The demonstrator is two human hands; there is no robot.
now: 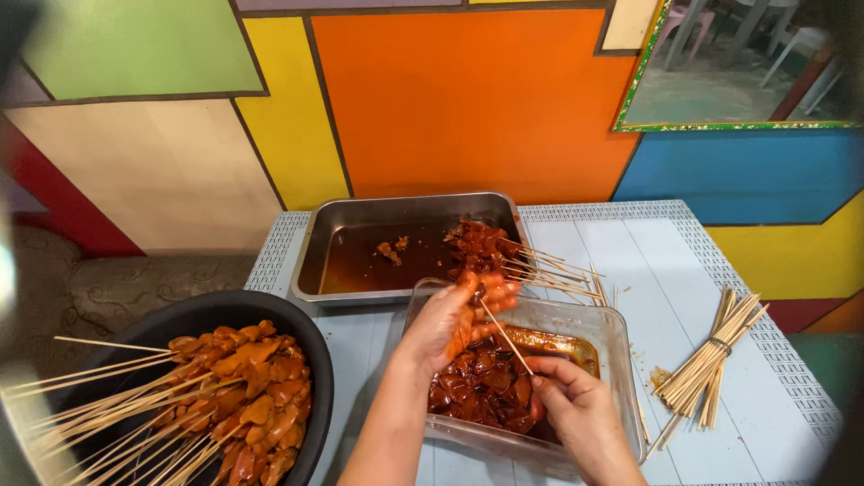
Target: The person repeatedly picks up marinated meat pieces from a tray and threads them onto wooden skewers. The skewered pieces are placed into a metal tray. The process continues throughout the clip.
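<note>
Skewer pinched in right hand fingers, left hand fingers gripping sauced meat over clear tub.

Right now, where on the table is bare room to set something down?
The widest bare patch of table lies between the clear container, the metal tray and the bound skewer bundle. A narrower strip separates the black bowl from the container. The middle is crowded with both hands and loaded skewers.

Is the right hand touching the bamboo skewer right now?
Touching. The head view shows the right hand pinching the lower end of the bamboo skewer over the clear plastic container, with no gap visible.
</note>
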